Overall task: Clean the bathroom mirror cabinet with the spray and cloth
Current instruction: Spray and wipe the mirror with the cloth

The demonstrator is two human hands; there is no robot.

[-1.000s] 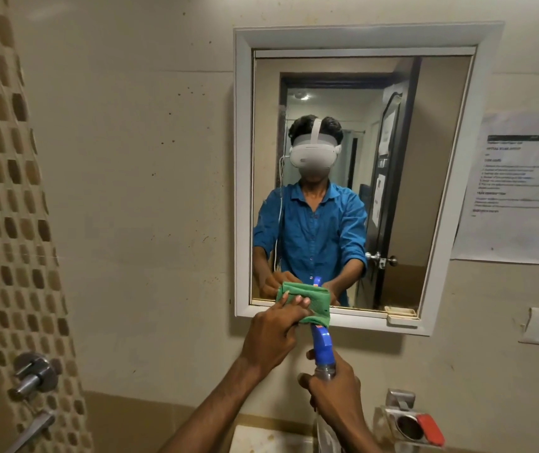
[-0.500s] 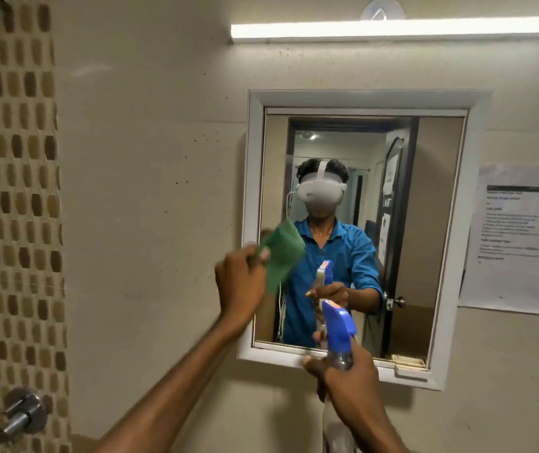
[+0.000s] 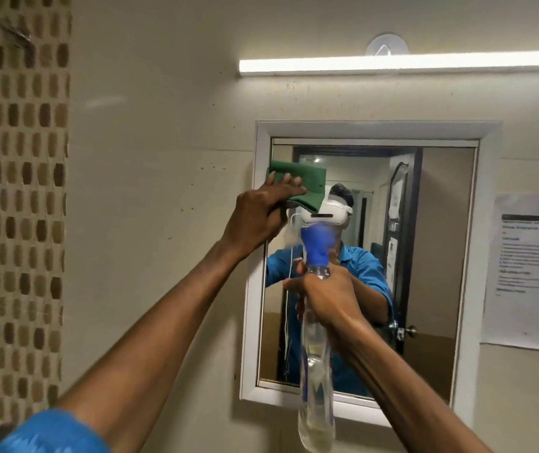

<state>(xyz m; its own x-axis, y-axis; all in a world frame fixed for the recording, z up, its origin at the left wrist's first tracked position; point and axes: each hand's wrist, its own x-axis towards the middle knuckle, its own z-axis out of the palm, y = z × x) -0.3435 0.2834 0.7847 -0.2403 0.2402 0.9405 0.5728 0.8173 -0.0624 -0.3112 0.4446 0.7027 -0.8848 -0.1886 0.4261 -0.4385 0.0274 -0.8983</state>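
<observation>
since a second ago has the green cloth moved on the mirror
Yes. The green cloth went from the mirror frame's bottom edge up to its top left corner, under the left hand.

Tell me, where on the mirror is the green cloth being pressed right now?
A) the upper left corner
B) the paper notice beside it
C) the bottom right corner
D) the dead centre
A: the left hand flattens the green cloth against the upper left corner of the mirror.
</observation>
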